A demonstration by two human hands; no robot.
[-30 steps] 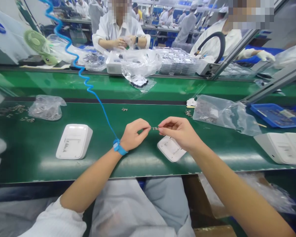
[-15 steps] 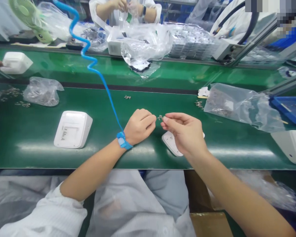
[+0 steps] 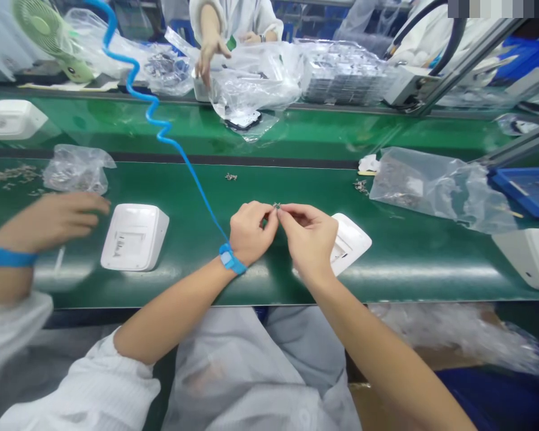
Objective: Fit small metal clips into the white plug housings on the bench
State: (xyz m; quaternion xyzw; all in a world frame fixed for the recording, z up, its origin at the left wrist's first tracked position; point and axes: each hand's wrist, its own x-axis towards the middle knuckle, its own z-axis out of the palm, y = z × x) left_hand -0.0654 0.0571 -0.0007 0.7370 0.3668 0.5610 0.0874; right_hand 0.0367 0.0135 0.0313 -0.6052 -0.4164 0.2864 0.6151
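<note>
Small metal pieces (image 3: 276, 206) are pinched between the fingertips of my left hand (image 3: 253, 232) and my right hand (image 3: 309, 239), which meet above the green bench. A blue strap (image 3: 232, 258) with a coiled blue cord circles my left wrist. Partly behind my right hand lies a white plastic housing (image 3: 354, 239) with a recess. Another white housing (image 3: 135, 237) rests to the left, its recess facing up. A few metal pieces (image 3: 230, 177) lie on the bench beyond my hands.
At the left a co-worker's hand (image 3: 58, 221) reaches over the bench near a bag of parts (image 3: 78, 169). Another bag (image 3: 399, 179) and a blue tray (image 3: 527, 191) are at right. Across the line, a person's hand (image 3: 211, 57) touches plastic-wrapped items.
My right hand has moved left, its fingertips now against my left hand's, uncovering more of the housing. A co-worker's hand has come in at left. The person opposite has lowered a hand.
</note>
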